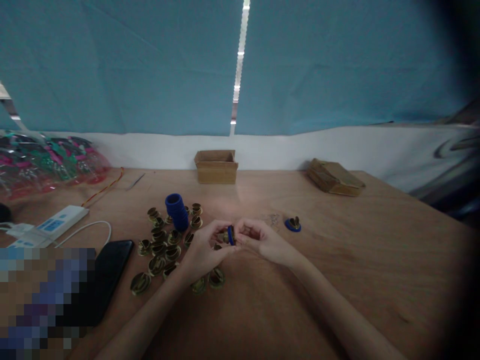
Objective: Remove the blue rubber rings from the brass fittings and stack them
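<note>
Near the middle of the wooden table, a blue ring (231, 235) with a brass-coloured piece at it is held upright between my two hands. My left hand (206, 247) pinches it from the left, fingers closed. On the other side my right hand (262, 241) has its fingertips together at the ring's right face. Several brass-coloured round pieces (156, 265) lie scattered left of and below my left hand. Among them stands a leaning stack of blue rings (177, 212). To the right of my right hand lies a blue ring with a brass-coloured piece in it (293, 224).
An open cardboard box (216, 174) and another cardboard box (335, 177) stand at the table's back. Left are a power strip (60, 225), white cable, black phone (112, 270) and wrapped bottles (56, 162). Small bits (273, 219) lie beyond my right hand.
</note>
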A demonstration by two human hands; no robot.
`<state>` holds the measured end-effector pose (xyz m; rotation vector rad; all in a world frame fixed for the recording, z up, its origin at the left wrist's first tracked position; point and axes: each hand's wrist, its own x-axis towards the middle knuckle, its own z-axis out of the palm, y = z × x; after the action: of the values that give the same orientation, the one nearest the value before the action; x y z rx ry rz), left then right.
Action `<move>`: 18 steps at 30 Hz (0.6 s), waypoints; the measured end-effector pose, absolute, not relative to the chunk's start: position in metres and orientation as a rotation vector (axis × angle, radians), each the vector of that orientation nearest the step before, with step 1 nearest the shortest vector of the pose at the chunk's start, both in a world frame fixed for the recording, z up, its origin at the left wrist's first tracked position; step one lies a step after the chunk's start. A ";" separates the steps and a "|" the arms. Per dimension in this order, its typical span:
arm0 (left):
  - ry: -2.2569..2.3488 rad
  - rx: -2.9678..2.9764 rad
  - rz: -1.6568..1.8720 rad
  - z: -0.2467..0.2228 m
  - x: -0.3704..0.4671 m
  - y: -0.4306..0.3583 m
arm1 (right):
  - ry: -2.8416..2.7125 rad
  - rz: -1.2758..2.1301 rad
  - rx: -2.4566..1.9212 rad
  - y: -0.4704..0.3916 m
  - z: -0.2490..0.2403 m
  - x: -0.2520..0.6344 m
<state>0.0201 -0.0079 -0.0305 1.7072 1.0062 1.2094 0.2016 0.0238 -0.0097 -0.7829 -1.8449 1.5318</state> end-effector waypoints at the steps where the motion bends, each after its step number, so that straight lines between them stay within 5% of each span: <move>1: 1.001 1.720 1.215 -0.032 0.020 -0.008 | -1.897 1.449 -0.791 0.023 -0.009 0.200; 8: 0.850 1.541 1.238 -0.037 0.019 -0.005 | -2.232 0.702 -0.773 0.012 -0.004 0.192; 18: 0.718 1.410 1.260 -0.028 0.013 -0.006 | -2.386 0.155 -0.682 0.003 -0.015 0.182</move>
<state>0.0131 -0.0059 -0.0284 1.4100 0.7179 1.2602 0.1819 0.0033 -0.0150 -0.6820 -2.3860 0.1552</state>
